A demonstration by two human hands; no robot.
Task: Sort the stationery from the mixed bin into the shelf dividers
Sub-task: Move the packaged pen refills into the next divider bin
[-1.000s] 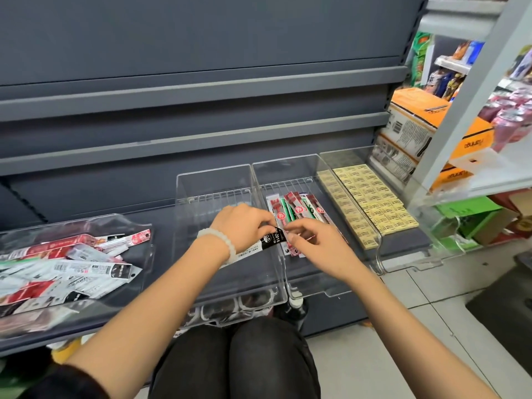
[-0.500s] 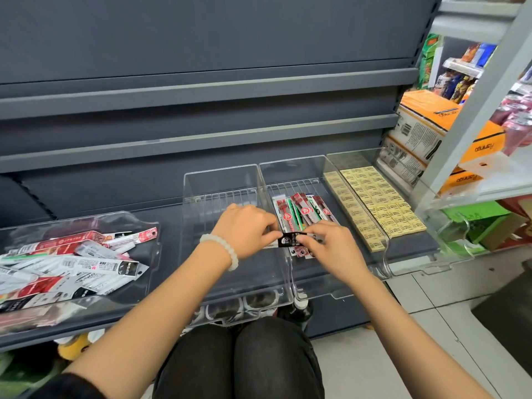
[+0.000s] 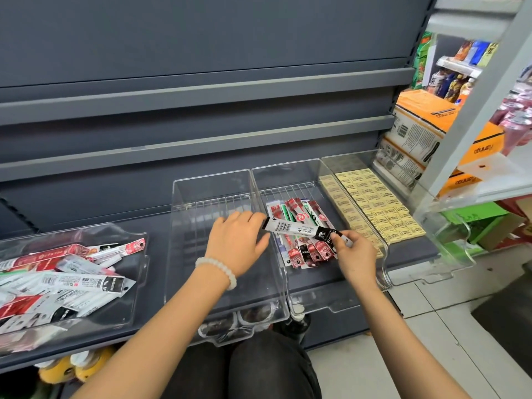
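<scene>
Packet (image 3: 305, 229) over middle divider (image 3: 313, 292), above sorted packets (image 3: 302, 240). Right hand (image 3: 355, 253) pinches black end; left hand (image 3: 237, 243) fingers relaxed at other end, grip unclear. Risk: one-end pinch, packet pivots, lands crooked or in left divider (image 3: 224, 318).

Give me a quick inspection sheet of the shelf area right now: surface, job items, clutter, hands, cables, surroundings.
Surface: grey shelf carrying clear bins.
Job's things: mixed bin on the left holds jumbled packets; middle divider shows no stock; next divider holds red and green packets; right divider holds rows of yellow erasers.
Clutter: nothing seen.
Grippers: right hand pinches a black-and-white packet over the packets; left hand relaxed, fingertips at the packet's other end.
Cables: nothing seen.
Surroundings: orange boxes and a white rack to the right.
</scene>
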